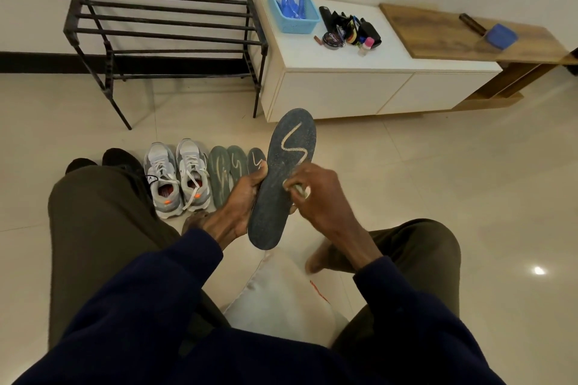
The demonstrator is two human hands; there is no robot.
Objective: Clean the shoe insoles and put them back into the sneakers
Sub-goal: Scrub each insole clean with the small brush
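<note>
Navy sleeves are filling the near edge. Left hand is gripping a dark, speckled insole by its long edge, holding it upright over the glossy tiled floor with its pale S-curve showing. Right hand is pinching a pale wad against it, mostly hidden by fingers. Grey mesh sneakers are sitting left of it beside more insoles, one partly covered.

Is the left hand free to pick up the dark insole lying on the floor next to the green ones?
Probably not yet: the left hand grips the held insole, so it is full, though the floor insole lies uncovered just beyond it.
</note>
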